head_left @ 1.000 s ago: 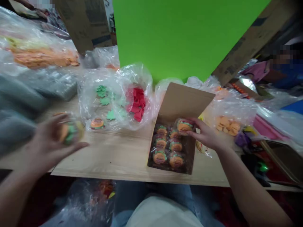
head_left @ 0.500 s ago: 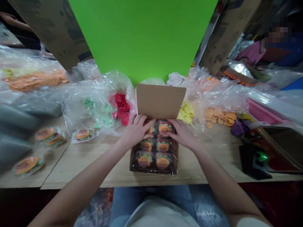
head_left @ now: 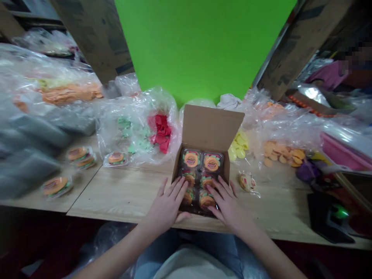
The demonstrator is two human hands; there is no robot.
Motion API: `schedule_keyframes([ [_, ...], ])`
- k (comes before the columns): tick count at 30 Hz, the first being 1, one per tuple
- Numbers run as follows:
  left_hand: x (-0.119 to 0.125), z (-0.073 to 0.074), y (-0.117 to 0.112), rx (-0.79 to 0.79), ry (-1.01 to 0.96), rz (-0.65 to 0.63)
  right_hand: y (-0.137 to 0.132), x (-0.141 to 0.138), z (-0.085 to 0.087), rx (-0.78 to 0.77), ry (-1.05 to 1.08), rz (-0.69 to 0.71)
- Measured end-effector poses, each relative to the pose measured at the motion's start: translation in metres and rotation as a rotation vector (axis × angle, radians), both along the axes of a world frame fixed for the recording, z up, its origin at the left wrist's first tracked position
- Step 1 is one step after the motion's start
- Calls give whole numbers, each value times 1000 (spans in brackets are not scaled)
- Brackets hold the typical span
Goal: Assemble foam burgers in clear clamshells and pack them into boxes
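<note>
A brown cardboard box [head_left: 212, 126] stands before me with its lid raised at the far side. Inside, clear plastic packs of toy-like burgers [head_left: 212, 162] sit in two columns. Across the near left packs and the box's left edge lies my left hand [head_left: 165, 205], fingers stretched out, thumb by the front edge. My right hand [head_left: 231, 207] rests with spread fingers on the near right packs and the right edge. Neither hand grips anything; both partly cover the nearer packs. A small wrapped round item [head_left: 248, 182] lies right of the box.
Loose burger packs [head_left: 56, 186] lie at the left of the wooden table [head_left: 122, 193]. Plastic bags with red pieces [head_left: 162, 133], green pieces [head_left: 139, 137], yellow pieces [head_left: 240, 143] and orange pieces [head_left: 283, 153] line the back. A black device [head_left: 328, 221] sits at the right. A green panel [head_left: 203, 50] rises behind.
Both my hands have moved from the far end of the box to its near end, uncovering the far packs. The wrapped round item now shows at the right. The camera view has shifted.
</note>
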State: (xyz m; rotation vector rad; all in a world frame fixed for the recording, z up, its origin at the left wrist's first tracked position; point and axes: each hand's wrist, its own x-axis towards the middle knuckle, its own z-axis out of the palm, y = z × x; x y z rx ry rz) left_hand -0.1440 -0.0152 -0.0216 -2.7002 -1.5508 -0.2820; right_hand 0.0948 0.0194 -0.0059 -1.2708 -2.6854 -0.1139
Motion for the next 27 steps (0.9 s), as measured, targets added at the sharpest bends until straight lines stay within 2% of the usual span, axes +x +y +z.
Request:
schedule_keyframes([
  [3, -16, 5, -3, 0, -54, 31, 1, 1, 3, 101, 85, 60],
  [5, -56, 4, -1, 68, -125, 207, 14, 5, 6, 163, 211, 134],
  [7, -122, -1, -1, 227, -219, 576, 33, 5, 4, 183, 301, 266],
  [9, -200, -8, -9, 394, -278, 1040, 52, -5, -1, 190, 342, 414],
  [10, -239, -11, -13, 383, -281, 1230, 57, -14, -3, 192, 345, 475],
  [11, -273, -15, -18, 294, -289, 1359, 59, -25, -2, 189, 337, 518],
  [13, -323, -23, -23, 109, -330, 1443, 54, -52, 4, 166, 307, 553],
  [15, -345, -31, -24, 26, -363, 1403, 42, -81, 15, 99, 304, 560],
  [16, -344, -34, -25, 26, -368, 1373, 34, -96, 20, 45, 324, 558],
  [18, -321, -39, -28, 102, -385, 1302, 20, -126, 26, -105, 399, 536],
  [20, -272, -41, -34, 244, -455, 1160, 9, -156, 25, -306, 473, 455],
  [22, -209, -40, -41, 341, -595, 938, 4, -186, 17, -548, 547, 354],
  [24, -146, -33, -43, 298, -661, 695, 4, -210, 8, -787, 651, 273],
  [25, -123, -28, -40, 290, -675, 602, 5, -216, 5, -873, 717, 244],
  [26, -107, -21, -35, 266, -675, 529, 8, -218, 4, -931, 781, 220],
  [27, -102, -14, -27, 222, -655, 447, 11, -214, 5, -962, 838, 189],
])
